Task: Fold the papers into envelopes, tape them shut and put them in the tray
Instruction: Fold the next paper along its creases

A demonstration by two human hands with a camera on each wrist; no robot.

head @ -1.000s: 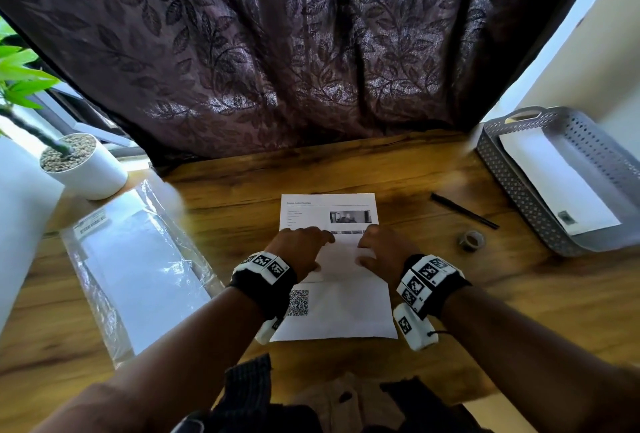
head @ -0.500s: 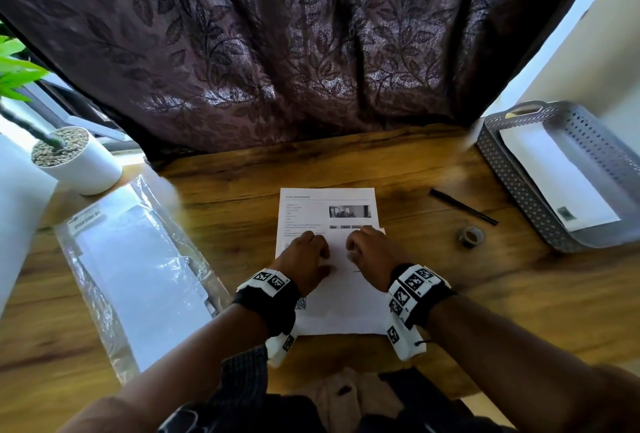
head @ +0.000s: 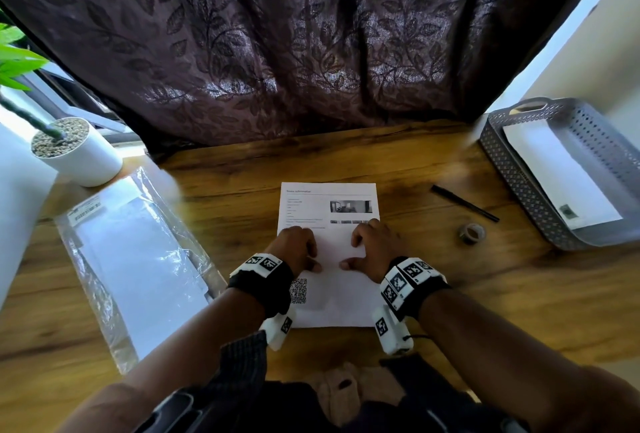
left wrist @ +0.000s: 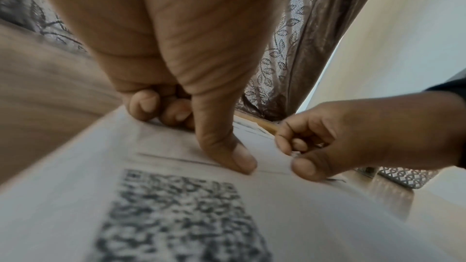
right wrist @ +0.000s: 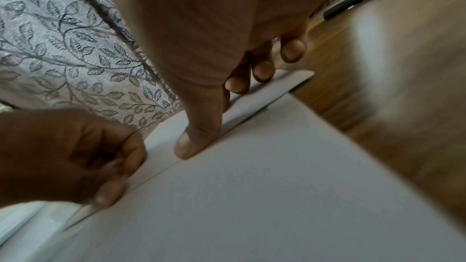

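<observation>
A printed white paper [head: 329, 197] lies on the wooden table in front of me, its near part folded up with a QR code [left wrist: 176, 216] on it. Both hands sit side by side on the flap's edge with fingers curled. My left hand [head: 298, 249] presses its thumb [left wrist: 227, 146] on that edge. My right hand [head: 372, 245] pinches the edge between thumb and fingers, as the left wrist view shows. A grey perforated tray [head: 512, 190] stands at the right with a white envelope [head: 554, 173] in it. A tape roll [head: 471, 233] lies between paper and tray.
A black pen [head: 464, 203] lies behind the tape roll. A clear plastic pack of white sheets [head: 138, 252] lies at the left, with a white plant pot [head: 79, 155] behind it. A dark leaf-patterned curtain [head: 311, 51] hangs along the table's far edge.
The two hands came close together on the paper half a second ago and have now slid slightly apart along the fold. The paper stays in place.
</observation>
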